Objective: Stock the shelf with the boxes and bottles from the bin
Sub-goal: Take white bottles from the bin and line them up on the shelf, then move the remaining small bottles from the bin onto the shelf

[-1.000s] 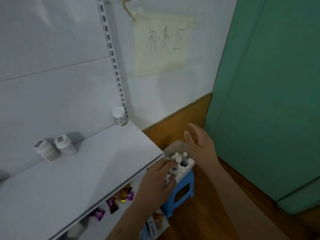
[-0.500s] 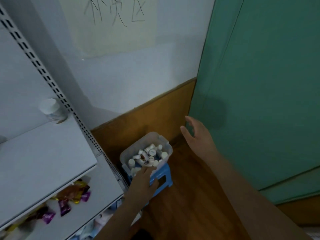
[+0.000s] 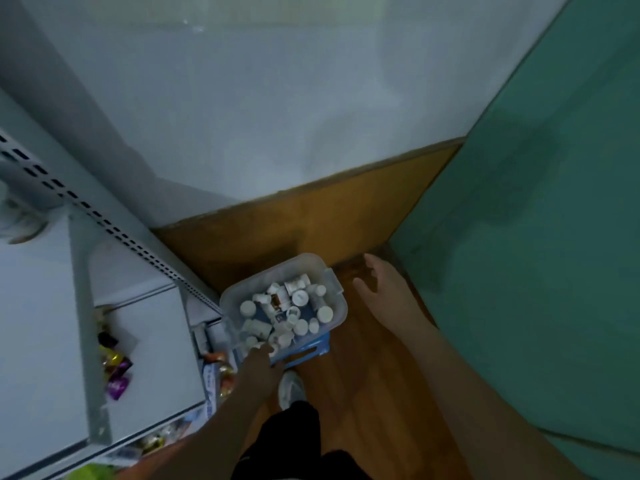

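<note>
A clear plastic bin (image 3: pixel 333 271) sits on a blue stool (image 3: pixel 311 348) on the floor, beside the white shelf unit (image 3: pixel 31 323). Several small white bottles (image 3: pixel 299 298) lie jumbled inside it. My left hand (image 3: pixel 258 367) reaches into the bin's near edge, back towards the camera. Its fingers curl down around a small white bottle (image 3: pixel 255 343) there, and the fingertips are partly hidden. To the right of the bin my right hand (image 3: pixel 384 296) hovers over the floor with fingers spread, holding nothing.
One white bottle (image 3: pixel 17 216) stands blurred at the back of the top shelf. Wrapped candies (image 3: pixel 116 368) lie on the lower shelf (image 3: pixel 156 341). A green panel (image 3: pixel 536 237) closes off the right side. My shoe (image 3: pixel 291 389) is just below the stool.
The view has swung down and right, from the top shelf to the bin. My left hand stayed at the bin's near edge among the bottles. My right hand lowered beside the bin.
</note>
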A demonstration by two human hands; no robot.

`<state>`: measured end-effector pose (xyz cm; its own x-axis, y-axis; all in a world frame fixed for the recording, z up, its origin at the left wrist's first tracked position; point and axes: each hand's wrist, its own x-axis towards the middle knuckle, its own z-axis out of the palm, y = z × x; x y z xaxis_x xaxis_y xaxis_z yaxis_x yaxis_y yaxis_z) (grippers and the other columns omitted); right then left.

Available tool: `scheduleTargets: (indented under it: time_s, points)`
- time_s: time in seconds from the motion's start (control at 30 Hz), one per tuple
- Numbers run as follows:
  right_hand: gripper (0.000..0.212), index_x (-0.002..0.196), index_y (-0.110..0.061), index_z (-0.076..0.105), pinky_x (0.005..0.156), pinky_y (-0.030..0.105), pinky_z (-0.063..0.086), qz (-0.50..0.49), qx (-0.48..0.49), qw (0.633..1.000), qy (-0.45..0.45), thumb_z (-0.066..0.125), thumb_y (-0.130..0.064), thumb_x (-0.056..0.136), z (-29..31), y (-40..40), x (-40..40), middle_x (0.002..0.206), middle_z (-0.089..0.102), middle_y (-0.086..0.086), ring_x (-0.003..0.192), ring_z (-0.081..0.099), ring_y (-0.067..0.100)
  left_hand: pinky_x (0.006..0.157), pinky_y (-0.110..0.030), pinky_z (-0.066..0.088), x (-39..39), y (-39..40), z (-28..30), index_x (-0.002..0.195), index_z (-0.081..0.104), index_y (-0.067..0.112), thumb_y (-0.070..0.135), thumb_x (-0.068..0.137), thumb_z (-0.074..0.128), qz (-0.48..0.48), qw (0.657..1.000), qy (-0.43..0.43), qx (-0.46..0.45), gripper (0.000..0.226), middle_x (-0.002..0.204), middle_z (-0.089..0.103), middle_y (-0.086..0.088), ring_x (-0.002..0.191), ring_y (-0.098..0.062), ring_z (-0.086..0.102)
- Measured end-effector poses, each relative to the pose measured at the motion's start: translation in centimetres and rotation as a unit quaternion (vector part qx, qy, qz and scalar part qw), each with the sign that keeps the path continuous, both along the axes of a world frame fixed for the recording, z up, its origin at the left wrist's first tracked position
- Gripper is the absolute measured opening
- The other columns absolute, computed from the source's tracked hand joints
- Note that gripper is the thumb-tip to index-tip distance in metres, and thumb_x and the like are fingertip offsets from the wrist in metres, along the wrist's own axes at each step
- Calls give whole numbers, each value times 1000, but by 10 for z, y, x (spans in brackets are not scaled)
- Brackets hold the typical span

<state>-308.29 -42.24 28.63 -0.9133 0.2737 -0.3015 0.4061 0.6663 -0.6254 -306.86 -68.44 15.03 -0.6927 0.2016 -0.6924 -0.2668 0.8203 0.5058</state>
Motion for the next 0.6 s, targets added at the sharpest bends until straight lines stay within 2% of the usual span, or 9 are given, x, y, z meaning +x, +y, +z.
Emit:
scheduleTargets:
  time_s: [0.07,0.13,0.2,0.27,0.33,0.43,0.6]
  points:
    - [59,150,-12,34,110,30,35,15,1,1000,-15,56,-30,98,-19,10,-14,148,44,4,134,42,16,98,-35,43,-7,0,-9,126,55,-5,37,89,57,35,999,-24,-14,56,127,55,-22,121,-36,54]
    - [50,145,-15,42,105,23,34,39,-10,999,-20,57,-25,98,-41,14,-25,137,50,-4,125,47,6,96,-34,43,-13,1,-15,127,55,-4,48,80,48,74,997,-11,-31,71,130,56,-23,121,-35,54]
    - [36,132,-29,50,99,19,40,86,-28,995,-38,58,-24,97,-67,14,-34,123,53,-17,110,51,-9,97,-35,43,-19,3,-20,129,55,-3,41,90,53,111,992,-8,-58,58,132,55,-23,123,-34,53]
    - [36,130,-33,52,101,26,45,139,-33,986,-80,58,-34,95,-107,12,-43,123,56,-14,112,55,-1,98,-35,43,-28,4,-33,130,53,0,28,96,56,126,988,-1,-87,44,133,55,-21,123,-33,53]
    - [45,136,-30,50,104,36,44,198,-24,973,-114,54,-39,93,-150,9,-52,129,57,-2,119,55,16,97,-34,42,-39,5,-50,134,50,3,28,98,54,145,985,-4,-98,44,134,54,-19,124,-32,52]
    - [53,139,-11,50,101,44,46,275,42,953,-120,59,-29,90,-195,-3,-72,134,57,11,121,56,28,99,-37,41,-58,7,-75,141,43,8,29,97,55,174,978,2,-116,50,136,51,-17,125,-32,51]
    - [53,143,-12,45,108,36,39,345,110,925,-114,59,-15,92,-274,-18,-103,145,48,11,132,45,26,93,-45,45,-85,13,-132,139,45,6,24,93,61,201,970,33,-135,52,131,50,-21,119,-40,54]
